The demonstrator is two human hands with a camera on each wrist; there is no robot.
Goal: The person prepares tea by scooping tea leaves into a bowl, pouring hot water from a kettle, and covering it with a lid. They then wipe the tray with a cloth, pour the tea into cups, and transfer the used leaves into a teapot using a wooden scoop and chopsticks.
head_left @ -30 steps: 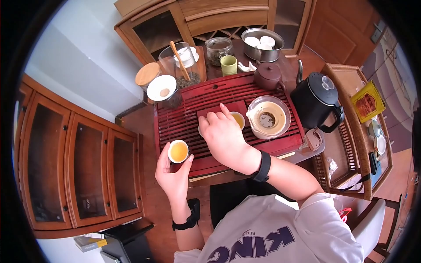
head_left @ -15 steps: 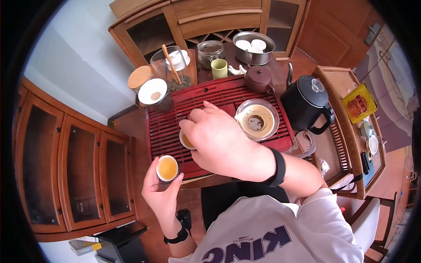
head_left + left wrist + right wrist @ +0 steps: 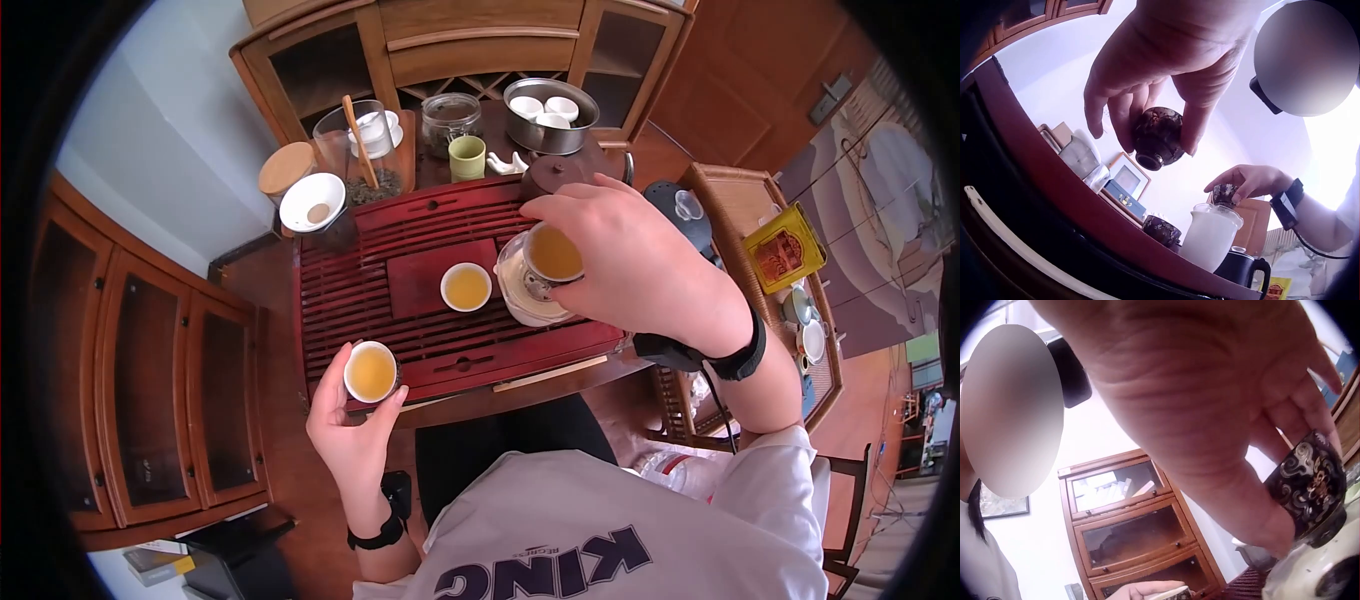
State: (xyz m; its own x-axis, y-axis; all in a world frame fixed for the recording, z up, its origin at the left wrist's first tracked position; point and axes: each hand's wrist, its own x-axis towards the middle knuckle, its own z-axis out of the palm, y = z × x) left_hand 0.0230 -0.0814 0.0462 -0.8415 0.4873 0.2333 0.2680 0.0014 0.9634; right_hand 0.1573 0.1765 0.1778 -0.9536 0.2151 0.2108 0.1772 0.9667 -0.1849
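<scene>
The left hand (image 3: 355, 430) holds a small cup of amber tea (image 3: 371, 372) between thumb and fingers at the tray's front left edge. In the left wrist view this cup (image 3: 1159, 132) is dark and patterned outside. The right hand (image 3: 650, 255) grips another tea cup (image 3: 553, 252) above the glass pitcher with a strainer (image 3: 520, 292). Its dark patterned side (image 3: 1311, 484) shows in the right wrist view, slightly tilted. A third filled cup (image 3: 467, 288) sits on the red slatted tray (image 3: 340, 290), between the hands.
Behind the tray stand jars (image 3: 450, 125), a green cup (image 3: 467, 158), a metal bowl of white cups (image 3: 553, 135) and a brown teapot (image 3: 552, 176). A black kettle (image 3: 680, 215) is partly hidden at right, beside a wicker shelf (image 3: 725, 195) with a yellow tin (image 3: 783, 250).
The right hand has moved from the tray's middle to the right, over the pitcher, and carries a cup there. The left hand still holds its cup, and the head view has shifted.
</scene>
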